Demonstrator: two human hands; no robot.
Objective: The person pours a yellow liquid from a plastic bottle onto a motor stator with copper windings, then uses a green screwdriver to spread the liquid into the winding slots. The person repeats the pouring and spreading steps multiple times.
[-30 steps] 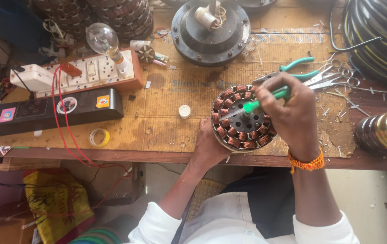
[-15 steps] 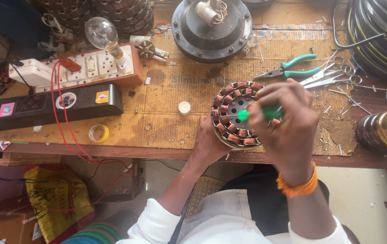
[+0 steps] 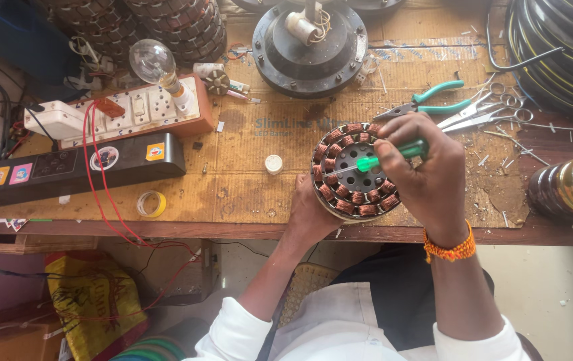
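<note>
At the front edge of the worktop (image 3: 233,194), two hands worked on a copper-wound stator (image 3: 355,171).

The right hand (image 3: 427,175) had its fingers clamped on a green-handled screwdriver (image 3: 393,154), tip lying across the stator's perforated centre. The left hand (image 3: 306,217) cupped the stator's near rim from beneath, fingers mostly hidden, so their grip could not be told. Green-handled pliers (image 3: 433,103) lay just behind.
</note>
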